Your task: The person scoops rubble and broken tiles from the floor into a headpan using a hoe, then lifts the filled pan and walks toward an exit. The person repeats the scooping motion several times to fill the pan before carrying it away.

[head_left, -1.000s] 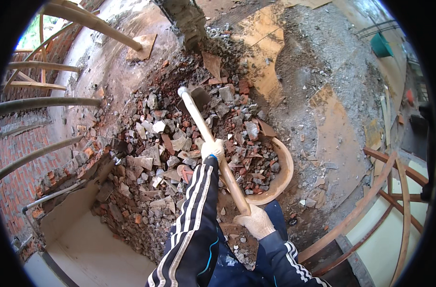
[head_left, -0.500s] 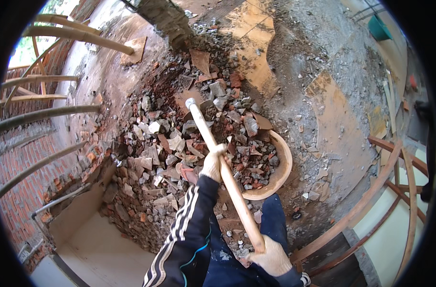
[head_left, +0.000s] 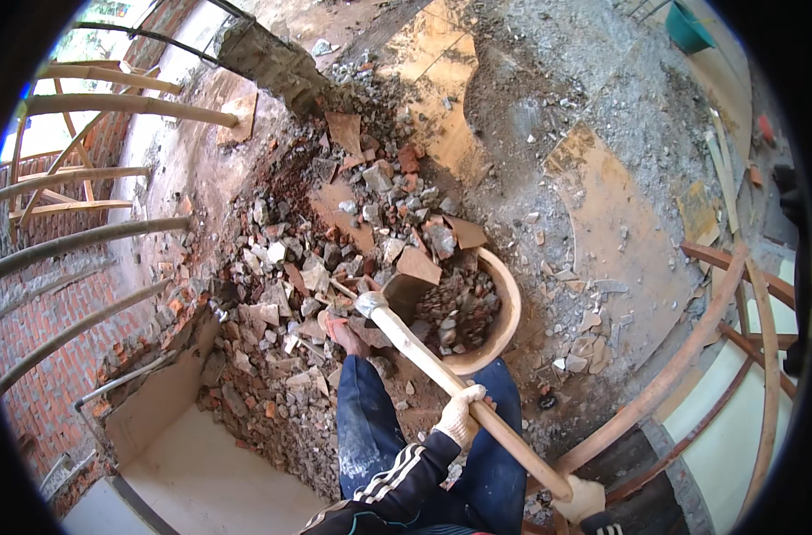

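Note:
Both my hands wear pale knitted gloves and grip a long wooden-handled hoe (head_left: 426,358). My left hand (head_left: 462,415) is closed round the middle of the handle, above my thighs. Farther down, my right hand (head_left: 582,499) wraps the near end, at the lower right. The dark hoe blade (head_left: 408,296) stands at the left side of a round, tan-rimmed tub (head_left: 510,308), partly hiding its inside. Broken masonry (head_left: 459,316) lies in the tub. A reddish-brown tile piece (head_left: 418,266) rests against the blade's far edge.
A rubble heap (head_left: 281,267) spreads left of and beyond the tub. Behind it leans a broken concrete column (head_left: 277,62). Bamboo poles (head_left: 94,230) reach in at left, near a low broken wall (head_left: 161,379). Curved timber (head_left: 656,401) lies at right; my foot (head_left: 335,330) stands among rubble.
The hoe has come back toward me and to the right, its head now at the tub's left side. Both hands moved right; my left hand also came nearer. My left leg and foot now show.

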Tool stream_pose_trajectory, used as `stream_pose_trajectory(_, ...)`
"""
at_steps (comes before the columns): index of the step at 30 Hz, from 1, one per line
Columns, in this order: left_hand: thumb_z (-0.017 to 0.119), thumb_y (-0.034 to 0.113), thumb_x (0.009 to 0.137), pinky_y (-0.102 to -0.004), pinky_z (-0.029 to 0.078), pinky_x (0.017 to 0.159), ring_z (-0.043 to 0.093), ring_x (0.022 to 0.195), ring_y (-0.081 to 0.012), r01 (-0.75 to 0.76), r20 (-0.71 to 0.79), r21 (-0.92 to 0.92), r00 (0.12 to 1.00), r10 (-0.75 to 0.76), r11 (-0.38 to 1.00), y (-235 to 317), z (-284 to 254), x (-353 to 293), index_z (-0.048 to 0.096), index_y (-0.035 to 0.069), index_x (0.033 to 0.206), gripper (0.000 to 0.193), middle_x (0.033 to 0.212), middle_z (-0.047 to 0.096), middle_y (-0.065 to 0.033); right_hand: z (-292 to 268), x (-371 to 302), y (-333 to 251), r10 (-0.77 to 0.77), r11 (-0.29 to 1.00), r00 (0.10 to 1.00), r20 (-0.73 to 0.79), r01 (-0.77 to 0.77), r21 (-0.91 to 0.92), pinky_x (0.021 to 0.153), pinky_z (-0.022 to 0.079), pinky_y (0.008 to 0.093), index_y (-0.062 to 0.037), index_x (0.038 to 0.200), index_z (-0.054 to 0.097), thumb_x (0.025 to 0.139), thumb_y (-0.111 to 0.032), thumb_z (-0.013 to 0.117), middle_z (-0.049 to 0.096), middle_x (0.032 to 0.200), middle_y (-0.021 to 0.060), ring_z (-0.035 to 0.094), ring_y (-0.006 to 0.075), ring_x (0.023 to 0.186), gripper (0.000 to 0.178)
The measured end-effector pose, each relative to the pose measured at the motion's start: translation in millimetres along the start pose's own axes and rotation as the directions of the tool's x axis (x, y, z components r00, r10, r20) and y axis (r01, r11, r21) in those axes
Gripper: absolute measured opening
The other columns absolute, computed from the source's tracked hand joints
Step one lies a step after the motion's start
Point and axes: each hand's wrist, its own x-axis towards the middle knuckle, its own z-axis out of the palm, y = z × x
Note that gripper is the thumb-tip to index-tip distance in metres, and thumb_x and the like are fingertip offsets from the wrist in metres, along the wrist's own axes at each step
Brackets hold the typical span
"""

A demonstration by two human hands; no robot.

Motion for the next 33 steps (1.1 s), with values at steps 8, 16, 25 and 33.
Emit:
stream_pose_trajectory(8,0.068,0.017,0.085,-0.0426,0.055,0.074,0.060,0.074,-0.0258,-0.323,0.095,-0.020,0.941,0.324,0.946,104,9,-31,0.056,0.009,0.090,0.015,0.080,0.059,-0.0080,-31,88,-50,-0.355,0.934,0.934,-0.044,0.354,-0.039,0.083,0.055,0.0456,-0.0050,0.129,0.061,0.072,-0.045,0.081,0.072,0.101,0.0201,0.069,0.0370,0.094,0.073)
stream_pose_trajectory(16,0.069,0.026,0.089,-0.0381,0.053,0.062,0.056,0.061,-0.0194,-0.740,0.063,0.077,0.672,0.738,0.668,377,-35,-66,0.057,0.012,0.086,0.019,0.069,0.053,-0.0025,19,203,-323,-0.640,0.749,0.766,-0.050,0.638,0.180,0.084,0.055,0.0478,-0.0162,0.138,0.057,0.072,-0.051,0.078,0.072,0.092,0.0234,0.069,0.0420,0.090,0.078)
stream_pose_trajectory(25,0.076,0.027,0.079,-0.0344,0.052,0.052,0.057,0.052,-0.0193,-0.848,0.023,0.408,0.381,0.924,0.339,597,-71,49,0.059,0.006,0.081,0.027,0.064,0.054,-0.0037,95,336,-536,-0.647,0.549,0.742,-0.175,0.612,0.569,0.080,0.056,0.0377,-0.0060,0.114,0.067,0.073,-0.024,0.081,0.073,0.095,0.0147,0.071,0.0278,0.087,0.047)
stream_pose_trajectory(33,0.071,0.020,0.075,-0.0356,0.049,0.045,0.057,0.046,-0.0208,-0.698,-0.074,0.622,0.398,0.914,0.355,553,-61,120,0.060,0.000,0.073,0.023,0.060,0.056,-0.0080,76,292,-479,-0.418,0.654,0.908,0.034,0.274,0.705,0.081,0.054,0.0348,0.0000,0.113,0.066,0.073,-0.025,0.083,0.071,0.094,0.0143,0.069,0.0208,0.088,0.050)
